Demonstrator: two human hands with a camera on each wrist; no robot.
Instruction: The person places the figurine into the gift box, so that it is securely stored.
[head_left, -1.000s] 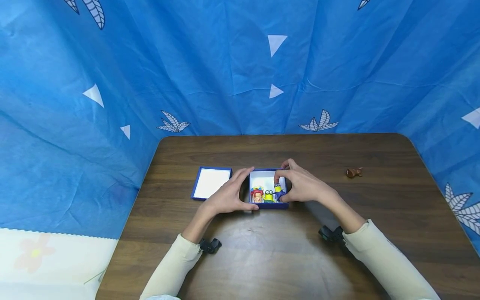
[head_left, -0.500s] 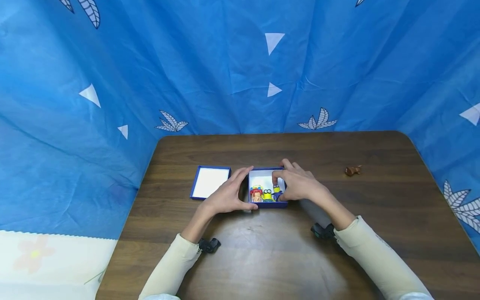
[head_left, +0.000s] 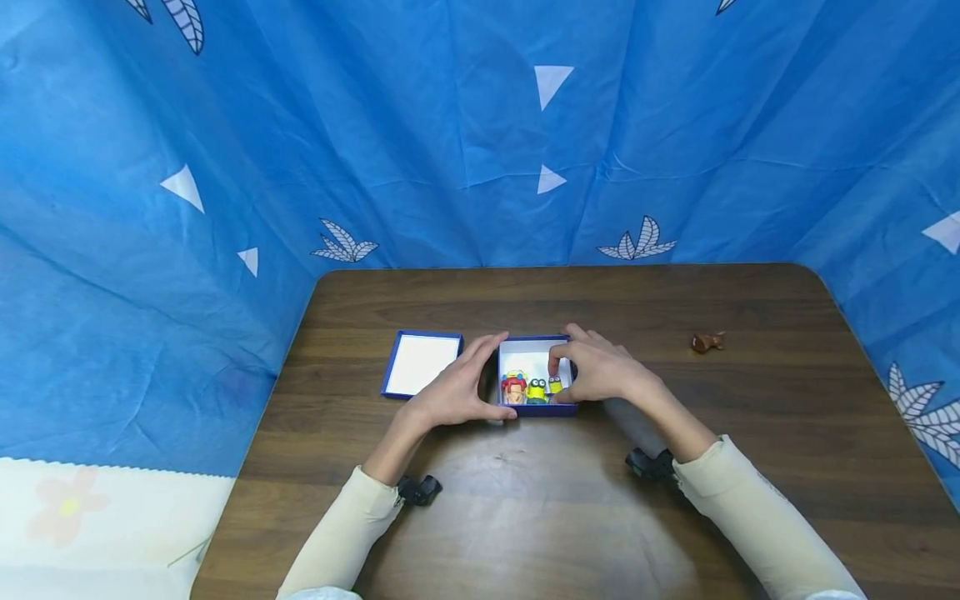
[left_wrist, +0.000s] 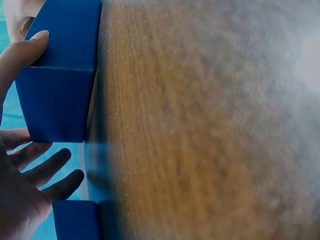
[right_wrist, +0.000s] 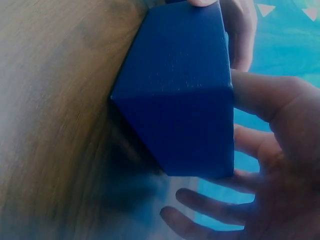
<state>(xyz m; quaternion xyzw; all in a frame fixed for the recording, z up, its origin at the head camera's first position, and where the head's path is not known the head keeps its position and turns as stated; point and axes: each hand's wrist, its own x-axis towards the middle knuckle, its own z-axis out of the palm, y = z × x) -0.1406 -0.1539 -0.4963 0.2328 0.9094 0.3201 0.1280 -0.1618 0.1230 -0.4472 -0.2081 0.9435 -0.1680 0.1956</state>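
Observation:
An open blue box with a white inside stands on the table, holding three small figurines along its near side. On the left lies a red and yellow figurine; a yellow minion figurine is in the middle. My left hand holds the box's left side, thumb on the front wall and fingers toward the back. My right hand reaches over the right wall, index finger and thumb pinching another minion figurine, partly hidden by the thumb. Its other fingers are spread beside the box in the right wrist view.
A blue-rimmed lid, white inside up, lies just left of the box, close to my left hand. A small brown figurine lies farther right on the wooden table. A blue patterned cloth hangs behind the table.
The right minion figurine has gone down lower into the box, with my right thumb and index finger following it. My left hand has stayed on the box.

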